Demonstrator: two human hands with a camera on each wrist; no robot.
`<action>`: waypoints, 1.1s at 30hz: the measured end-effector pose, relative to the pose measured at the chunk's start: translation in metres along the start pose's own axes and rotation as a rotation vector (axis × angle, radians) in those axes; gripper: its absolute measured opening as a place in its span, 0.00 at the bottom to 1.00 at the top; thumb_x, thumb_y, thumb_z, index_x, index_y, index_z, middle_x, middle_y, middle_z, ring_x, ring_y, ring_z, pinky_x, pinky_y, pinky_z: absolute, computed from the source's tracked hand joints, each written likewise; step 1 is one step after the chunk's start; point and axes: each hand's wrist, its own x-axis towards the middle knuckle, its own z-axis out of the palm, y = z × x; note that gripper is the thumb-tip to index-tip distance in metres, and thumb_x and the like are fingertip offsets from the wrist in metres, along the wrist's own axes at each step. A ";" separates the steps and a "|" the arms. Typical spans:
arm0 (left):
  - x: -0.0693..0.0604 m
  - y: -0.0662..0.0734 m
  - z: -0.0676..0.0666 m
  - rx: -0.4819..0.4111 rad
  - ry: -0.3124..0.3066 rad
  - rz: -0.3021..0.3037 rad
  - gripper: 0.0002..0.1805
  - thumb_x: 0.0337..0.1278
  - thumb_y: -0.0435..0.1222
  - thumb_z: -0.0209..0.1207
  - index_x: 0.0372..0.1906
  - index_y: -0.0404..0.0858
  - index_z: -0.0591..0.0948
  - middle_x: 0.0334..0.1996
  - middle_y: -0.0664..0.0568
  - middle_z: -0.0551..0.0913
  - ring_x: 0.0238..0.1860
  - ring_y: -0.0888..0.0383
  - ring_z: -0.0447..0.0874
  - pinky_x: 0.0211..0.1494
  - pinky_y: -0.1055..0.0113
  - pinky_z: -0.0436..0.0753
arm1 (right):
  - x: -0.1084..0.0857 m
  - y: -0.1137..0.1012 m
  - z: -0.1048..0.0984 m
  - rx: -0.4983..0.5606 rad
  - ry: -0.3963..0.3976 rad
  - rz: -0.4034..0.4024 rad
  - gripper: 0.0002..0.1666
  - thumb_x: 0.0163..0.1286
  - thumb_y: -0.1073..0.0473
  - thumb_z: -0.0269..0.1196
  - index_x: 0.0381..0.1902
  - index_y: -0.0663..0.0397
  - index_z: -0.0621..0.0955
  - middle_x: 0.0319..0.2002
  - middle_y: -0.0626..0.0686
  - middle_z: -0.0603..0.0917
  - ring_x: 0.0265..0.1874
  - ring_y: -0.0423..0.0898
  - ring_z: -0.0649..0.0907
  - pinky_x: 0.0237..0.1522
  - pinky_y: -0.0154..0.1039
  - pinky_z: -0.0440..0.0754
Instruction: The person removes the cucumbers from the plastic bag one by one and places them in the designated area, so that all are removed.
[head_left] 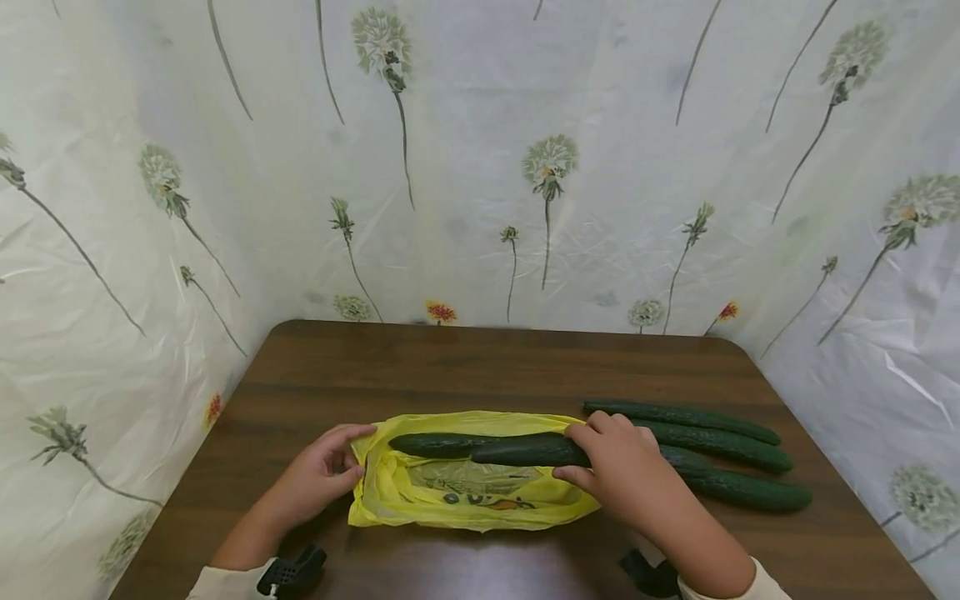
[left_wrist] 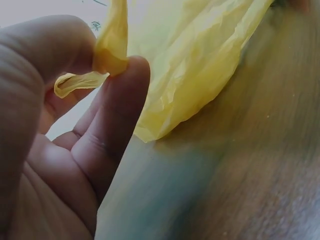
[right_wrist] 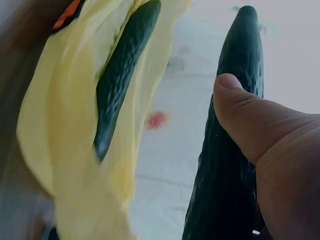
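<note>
A yellow plastic bag (head_left: 480, 518) lies on the table with its mouth spread open, and dark print shows inside. One long green cucumber (head_left: 431, 446) lies in it along the far side. At the bag's left end, my left hand (head_left: 318, 475) pinches the rim between thumb and finger; the left wrist view shows a fold of yellow plastic (left_wrist: 114, 50) there. My right hand (head_left: 618, 458) grips another cucumber (head_left: 525, 451) around its middle, thumb along its side. The front of this cucumber is above the bag's opening, and the hand covers part of it.
On the right of the brown wooden table (head_left: 480, 367), several more cucumbers (head_left: 720, 444) lie side by side, close to my right forearm. A flower-patterned sheet (head_left: 465, 167) hangs behind the table and along both sides.
</note>
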 end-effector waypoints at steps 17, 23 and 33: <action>0.002 -0.001 -0.001 -0.019 0.004 0.015 0.28 0.70 0.28 0.63 0.73 0.36 0.74 0.63 0.39 0.74 0.34 0.61 0.80 0.31 0.68 0.80 | -0.031 0.053 0.000 0.008 0.035 0.120 0.32 0.63 0.33 0.72 0.58 0.43 0.85 0.48 0.48 0.82 0.42 0.51 0.79 0.33 0.48 0.75; 0.000 -0.001 0.000 -0.021 0.006 0.011 0.28 0.70 0.27 0.63 0.73 0.37 0.74 0.63 0.40 0.74 0.33 0.61 0.80 0.31 0.68 0.80 | -0.043 0.069 0.007 0.009 0.047 0.143 0.32 0.62 0.32 0.72 0.57 0.43 0.85 0.49 0.50 0.83 0.42 0.52 0.81 0.30 0.48 0.76; 0.000 -0.002 0.000 -0.021 0.005 0.010 0.29 0.70 0.27 0.63 0.73 0.39 0.74 0.64 0.41 0.74 0.34 0.60 0.80 0.33 0.68 0.81 | -0.063 0.091 0.017 0.033 0.041 0.205 0.37 0.63 0.28 0.69 0.58 0.45 0.85 0.48 0.51 0.82 0.41 0.51 0.80 0.32 0.54 0.77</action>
